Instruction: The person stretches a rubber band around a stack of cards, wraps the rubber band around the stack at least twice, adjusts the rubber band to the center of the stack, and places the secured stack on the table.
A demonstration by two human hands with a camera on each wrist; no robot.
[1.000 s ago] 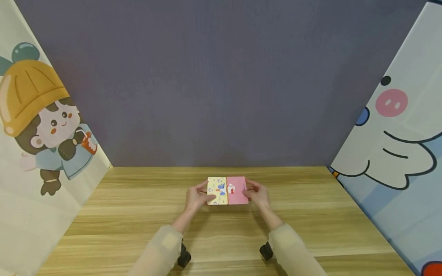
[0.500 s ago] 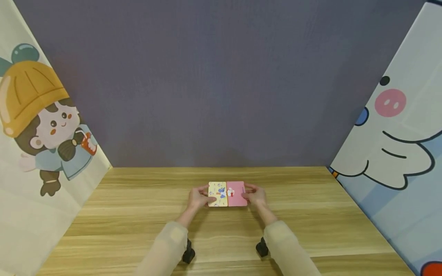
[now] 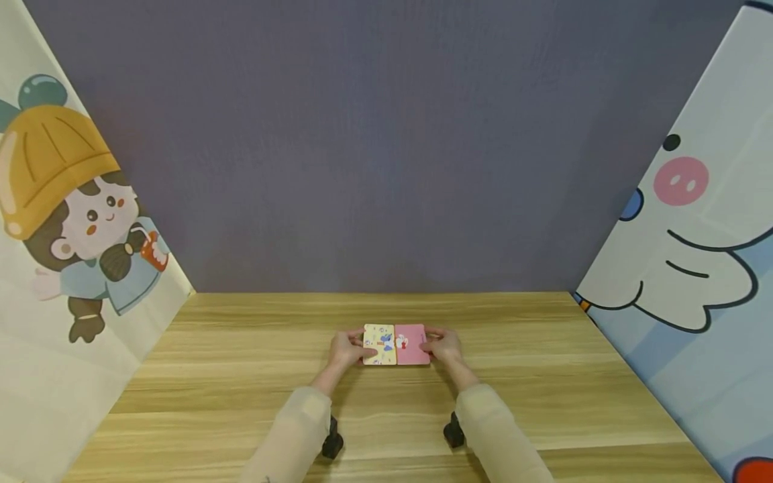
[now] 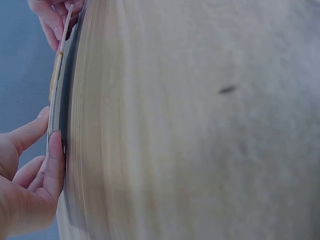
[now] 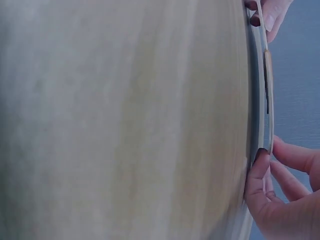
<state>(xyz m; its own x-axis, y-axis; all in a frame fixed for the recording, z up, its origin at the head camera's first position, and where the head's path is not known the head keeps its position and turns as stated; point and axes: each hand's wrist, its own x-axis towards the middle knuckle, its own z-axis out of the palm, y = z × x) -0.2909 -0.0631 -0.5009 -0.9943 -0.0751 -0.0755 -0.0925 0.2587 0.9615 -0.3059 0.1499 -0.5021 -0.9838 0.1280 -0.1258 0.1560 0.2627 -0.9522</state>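
A small booklet (image 3: 410, 355) lies spread out between my two hands, its left half yellow with blue cartoon figures and its right half pink with a white rabbit. My left hand (image 3: 345, 351) pinches the yellow outer edge, thumb on top and fingers beneath. At the pink outer edge, my right hand (image 3: 445, 347) holds it in the same way. Edge-on in the left wrist view, the booklet (image 4: 57, 75) looks thin and sits close over the tabletop. Whether its underside touches the wood, I cannot tell. The right wrist view shows the right fingers (image 5: 257, 185) under its edge.
The wood-grain table (image 3: 386, 416) meets a dark grey wall panel (image 3: 386, 147) at the back. Panels with cartoon prints stand at the left (image 3: 36, 376) and right (image 3: 718, 215). Black wrist devices (image 3: 333, 439) hang below the sleeves.
Both hands have brought the spread booklet down in the head view, and it looks slightly smaller and flatter there. The grip at each edge stays the same.
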